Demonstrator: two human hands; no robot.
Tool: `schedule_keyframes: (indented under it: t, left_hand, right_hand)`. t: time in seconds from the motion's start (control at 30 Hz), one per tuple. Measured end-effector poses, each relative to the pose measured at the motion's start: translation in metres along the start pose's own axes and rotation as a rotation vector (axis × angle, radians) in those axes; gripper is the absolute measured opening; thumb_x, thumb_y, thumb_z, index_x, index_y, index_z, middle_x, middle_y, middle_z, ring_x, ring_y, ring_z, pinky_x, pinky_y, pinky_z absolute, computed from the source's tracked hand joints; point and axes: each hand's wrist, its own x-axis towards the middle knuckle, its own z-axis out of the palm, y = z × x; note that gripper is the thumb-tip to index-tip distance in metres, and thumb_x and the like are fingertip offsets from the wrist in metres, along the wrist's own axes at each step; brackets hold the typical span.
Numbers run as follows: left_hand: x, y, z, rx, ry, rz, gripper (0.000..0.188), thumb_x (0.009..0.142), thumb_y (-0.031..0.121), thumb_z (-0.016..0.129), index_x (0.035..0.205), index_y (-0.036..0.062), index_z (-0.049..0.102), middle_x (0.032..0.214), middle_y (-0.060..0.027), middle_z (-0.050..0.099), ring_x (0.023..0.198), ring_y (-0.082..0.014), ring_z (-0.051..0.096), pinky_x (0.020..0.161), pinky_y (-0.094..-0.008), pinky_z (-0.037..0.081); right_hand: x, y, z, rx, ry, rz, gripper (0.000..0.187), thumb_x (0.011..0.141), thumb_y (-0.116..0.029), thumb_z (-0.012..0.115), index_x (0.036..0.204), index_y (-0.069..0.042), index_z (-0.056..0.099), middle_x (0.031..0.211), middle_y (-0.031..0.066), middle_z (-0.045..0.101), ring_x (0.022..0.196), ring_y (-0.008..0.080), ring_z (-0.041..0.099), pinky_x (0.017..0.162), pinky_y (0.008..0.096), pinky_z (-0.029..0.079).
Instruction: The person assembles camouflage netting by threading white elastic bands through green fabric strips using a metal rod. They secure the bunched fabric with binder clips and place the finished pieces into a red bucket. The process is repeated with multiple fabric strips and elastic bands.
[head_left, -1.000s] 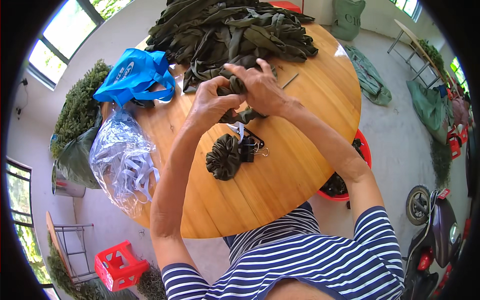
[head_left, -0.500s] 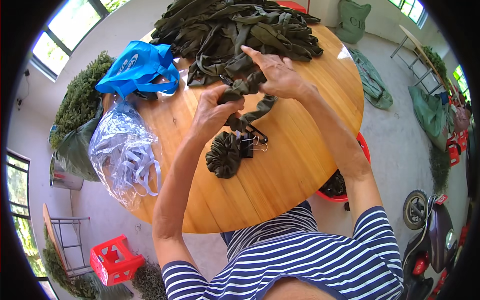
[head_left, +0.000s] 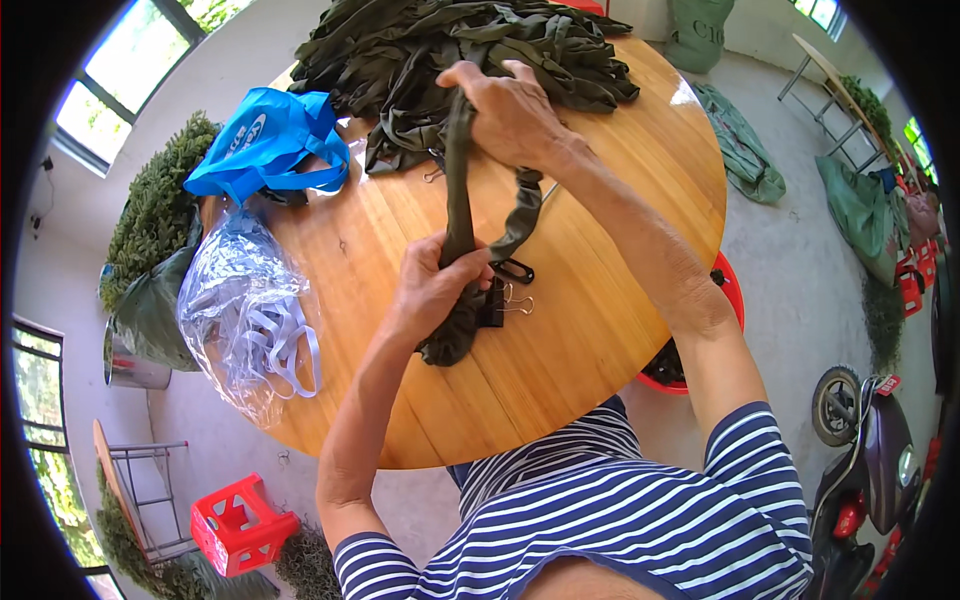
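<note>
Bright room, pale floor (head_left: 770, 240), a scooter (head_left: 880, 460) parked off to the right, and the action is on the round wooden table (head_left: 600, 300). And there's the change! Half a second ago the dark green cloth strip (head_left: 458, 180) was bunched short between two hands; now it runs long and smooth, drawn nearly straight down the middle. The left hand (head_left: 437, 285) has dropped toward the near side, thumb and fingers closed on the lower part of the strip. Up top, the right hand (head_left: 512, 115) has moved out over the front of the dark cloth pile (head_left: 400, 60), beside the upper part, forefinger and thumb spread; its other fingers are hidden, so how firmly it grips can't be told.

What does that do for the work? The upright length looks ungathered now, while the stretch curving down on the right keeps its puckers. Below, the gathered ring (head_left: 447, 345), in full view a moment ago, is now partly covered by the left hand, with the black clip (head_left: 491, 307) just beside it. Off left, the blue bag (head_left: 260, 150) and clear plastic bag (head_left: 225, 290) haven't budged.
</note>
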Motion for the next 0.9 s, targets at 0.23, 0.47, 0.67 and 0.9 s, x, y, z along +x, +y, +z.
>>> schedule_keyframes:
  t: [0.23,0.47,0.67,0.9]
  left_hand:
    - [0.005,0.021,-0.025,-0.223,0.247,0.361,0.046,0.071,0.005,0.061,0.114,0.0012,0.044,0.090,-0.0069,0.059,0.083,-0.0139,0.058,0.070,-0.0263,0.047]
    - [-0.044,0.001,-0.061,-0.493,0.185,0.127,0.041,0.072,-0.001,0.053,0.112,0.0018,0.046,0.100,-0.0126,0.059,0.091,-0.0197,0.058,0.077,-0.0325,0.049]
    - [-0.072,-0.002,-0.067,-0.425,0.253,0.019,0.034,0.073,0.003,0.053,0.107,0.0008,0.049,0.099,-0.0147,0.058,0.089,-0.0237,0.060,0.074,-0.0344,0.050]
    - [-0.102,0.064,-0.044,0.794,0.495,0.229,0.043,0.075,0.015,0.062,0.115,0.0031,0.049,0.098,-0.0153,0.061,0.084,-0.0239,0.062,0.072,-0.0310,0.047]
  right_hand:
    - [-0.016,-0.055,0.013,0.114,-0.034,-0.349,0.057,0.068,-0.012,0.058,0.122,-0.009,0.038,0.104,0.0157,0.057,0.094,0.0283,0.056,0.090,0.0460,0.032]
    - [-0.079,0.049,0.025,-0.102,-0.232,-0.216,0.039,0.073,-0.027,0.064,0.107,-0.011,0.056,0.098,0.0110,0.058,0.102,0.0265,0.051,0.092,0.0358,0.035]
    - [-0.093,0.032,0.038,0.156,-0.298,-0.338,0.020,0.079,-0.026,0.057,0.089,-0.009,0.058,0.088,0.0056,0.057,0.097,0.0211,0.050,0.089,0.0379,0.032]
    - [-0.065,-0.005,-0.016,0.012,-0.301,-0.493,0.010,0.079,-0.018,0.055,0.078,-0.008,0.053,0.072,0.0035,0.054,0.073,0.0198,0.052,0.073,0.0316,0.038]
